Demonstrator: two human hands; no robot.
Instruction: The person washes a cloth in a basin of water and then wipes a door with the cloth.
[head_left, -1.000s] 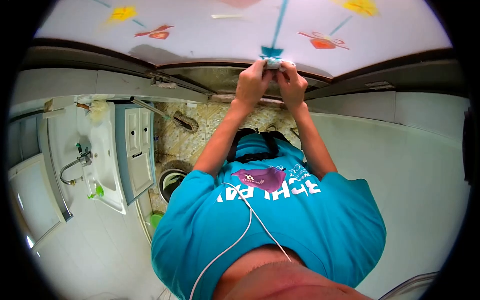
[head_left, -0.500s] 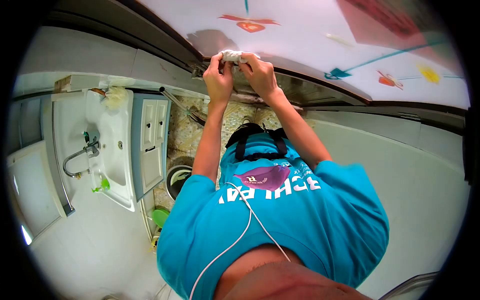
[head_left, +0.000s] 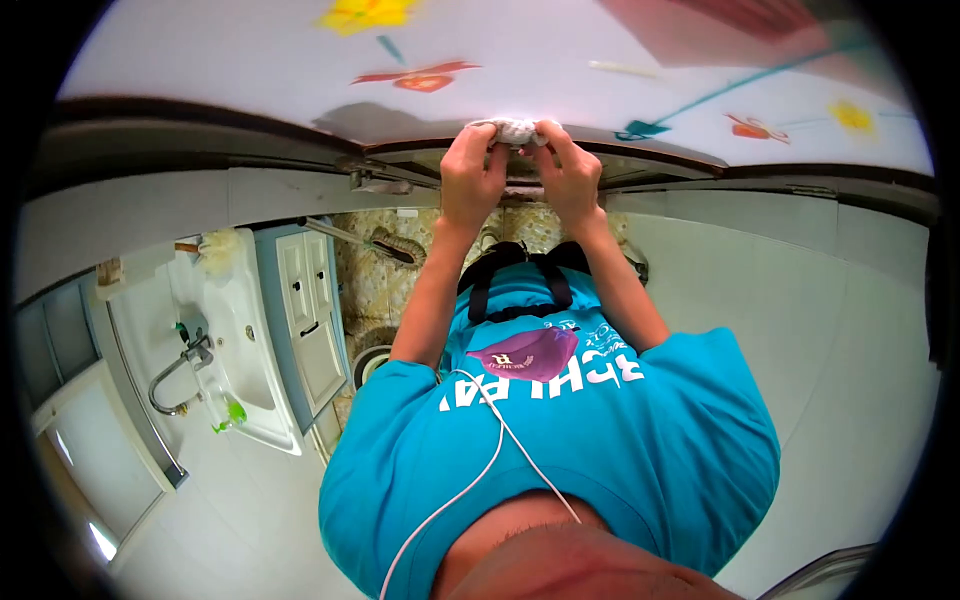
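Note:
A crumpled white cloth (head_left: 516,131) is pinched between my two hands, at the dark lower edge of a white panel (head_left: 540,60) printed with flowers and ribbons. My left hand (head_left: 472,178) grips the cloth's left end with bent fingers. On its right end, my right hand (head_left: 572,178) has its thumb and fingers closed the same way. The cloth appears to rest against the panel, though their exact contact is hard to make out.
To the left stands a white sink (head_left: 245,350) with a curved faucet (head_left: 180,380) above a blue-and-white cabinet (head_left: 312,310). A brush head (head_left: 397,247) on a pole lies over the pebble-patterned floor (head_left: 365,290). A white cable (head_left: 470,470) hangs across my teal shirt.
Both hands have shifted right along the panel's lower edge with the cloth, and slightly down in view. My view has turned, so the panel edge lies more level and the sink sits lower.

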